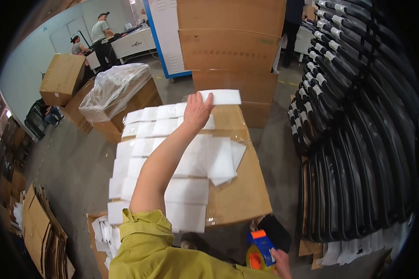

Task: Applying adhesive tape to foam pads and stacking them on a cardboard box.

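Observation:
My left hand (199, 111) reaches to the far edge of a cardboard surface (237, 190), its thumb and fingers on a white foam strip (227, 96). The strip's left end is partly hidden by the fingers. Overlapping rows of white foam sheets (186, 190) cover the left and middle of the cardboard, and some lie askew on the right (221, 160). Low at the right, beside the near edge, my right hand (280, 263) is closed around a blue and orange tape dispenser (261, 249) with a tape roll in it.
Tall cartons (230, 51) stand beyond the cardboard. Stacked black curved frames (354, 186) rise on the right. A plastic-lined box (118, 95) is at the far left, flattened cardboard (39, 228) at the near left. Other people (100, 35) are in the background.

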Demonstrator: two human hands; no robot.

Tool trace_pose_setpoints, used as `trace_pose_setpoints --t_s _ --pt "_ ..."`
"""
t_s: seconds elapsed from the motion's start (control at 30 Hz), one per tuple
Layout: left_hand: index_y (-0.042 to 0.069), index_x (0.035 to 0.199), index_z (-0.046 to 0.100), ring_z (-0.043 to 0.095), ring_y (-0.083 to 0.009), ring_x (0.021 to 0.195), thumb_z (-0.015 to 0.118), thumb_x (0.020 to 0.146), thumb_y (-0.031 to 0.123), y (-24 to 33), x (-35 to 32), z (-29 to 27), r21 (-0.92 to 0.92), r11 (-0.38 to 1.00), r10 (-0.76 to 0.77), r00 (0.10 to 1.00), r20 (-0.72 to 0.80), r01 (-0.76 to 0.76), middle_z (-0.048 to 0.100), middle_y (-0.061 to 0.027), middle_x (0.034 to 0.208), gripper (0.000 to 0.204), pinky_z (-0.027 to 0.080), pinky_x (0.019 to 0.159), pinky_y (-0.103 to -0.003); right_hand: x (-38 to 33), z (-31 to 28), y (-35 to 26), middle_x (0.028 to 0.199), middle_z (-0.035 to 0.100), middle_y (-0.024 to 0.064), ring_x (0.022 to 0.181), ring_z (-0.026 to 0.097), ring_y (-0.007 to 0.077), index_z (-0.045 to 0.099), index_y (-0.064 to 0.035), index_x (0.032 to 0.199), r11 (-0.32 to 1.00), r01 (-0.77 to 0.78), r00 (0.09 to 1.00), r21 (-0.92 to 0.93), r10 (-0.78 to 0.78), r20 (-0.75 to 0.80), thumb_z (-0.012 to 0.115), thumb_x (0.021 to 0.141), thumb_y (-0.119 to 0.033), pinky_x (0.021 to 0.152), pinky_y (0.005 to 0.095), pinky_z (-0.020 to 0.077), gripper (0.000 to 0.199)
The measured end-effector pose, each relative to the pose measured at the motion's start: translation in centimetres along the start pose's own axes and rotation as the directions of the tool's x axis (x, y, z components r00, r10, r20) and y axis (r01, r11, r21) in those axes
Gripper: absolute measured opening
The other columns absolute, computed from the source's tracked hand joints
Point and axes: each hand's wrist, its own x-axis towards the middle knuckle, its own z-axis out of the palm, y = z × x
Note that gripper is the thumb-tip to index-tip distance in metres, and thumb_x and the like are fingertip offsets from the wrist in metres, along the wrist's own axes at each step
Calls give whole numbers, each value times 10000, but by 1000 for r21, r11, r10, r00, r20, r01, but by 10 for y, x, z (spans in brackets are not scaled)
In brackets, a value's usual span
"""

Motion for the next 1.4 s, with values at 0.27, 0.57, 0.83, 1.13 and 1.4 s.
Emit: trace_pose_setpoints --t_s 0.27,0.57,0.83,1.13,1.4 --pt "120 1152 443 462 -287 873 431 838 318 -4 16 94 62 988 -151 966 208 141 482 -161 879 372 343 798 -382 31 -23 0 745 566 4 648 509 82 578 -32 858 964 -149 987 -219 131 -94 508 828 -286 593 234 408 266" --pt "172 1139 478 332 -316 1147 394 838 421 12 12 93 43 975 -211 862 461 216 496 -130 1082 400 119 946 -584 45 -28 2 819 571 16 734 519 104 557 -25 949 912 -188 979 -366 203 5 452 854 -357 687 250 408 361" --pt "132 1065 517 365 -293 1134 501 793 384 14 8 75 -181 954 -201 958 202 239 512 -113 1079 370 255 909 -522 36 -24 3 804 564 6 721 508 97 560 -27 926 936 -124 992 -330 128 -10 470 851 -341 677 244 401 335" --pt "124 1237 346 462 -282 1038 750 496 444 50 -49 -40 -450 877 281 576 767 171 507 -137 1070 903 382 840 -391 5 -2 -8 702 523 -21 639 461 65 564 -42 780 945 39 999 -325 -41 0 533 817 -273 593 226 379 237" --pt "149 1156 429 485 -272 981 692 609 113 44 -70 -54 -620 766 125 907 403 171 526 -103 1006 609 412 791 -361 -25 -1 11 707 564 52 587 539 100 506 -7 772 998 28 1000 -54 -27 2 591 772 -138 557 238 451 156"
